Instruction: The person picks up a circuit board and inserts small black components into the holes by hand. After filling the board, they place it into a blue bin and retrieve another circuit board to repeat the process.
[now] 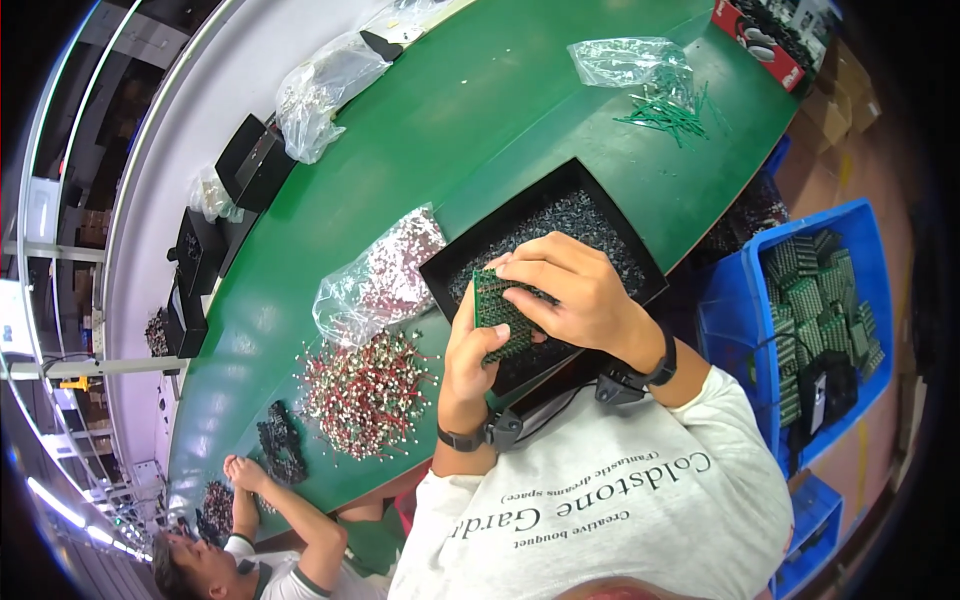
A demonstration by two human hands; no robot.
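My left hand (468,352) grips a green circuit board panel (508,318) along its left and lower edge, thumb on the face. My right hand (575,292) is bent over the panel's upper right side, its fingers against the face and top edge; whether it pinches a small part is hidden. The panel is tilted up and covered with rows of small cells. Beneath both hands sits a black tray (622,222) strewn with many small dark pieces.
Left of the tray lie a clear bag (385,275) and a heap of red-and-white small parts (365,395). Green strips (665,118) rest at the far side of the green table (430,130). A blue crate (735,320) with several boards stands right. A co-worker's hands (243,472) are lower left.
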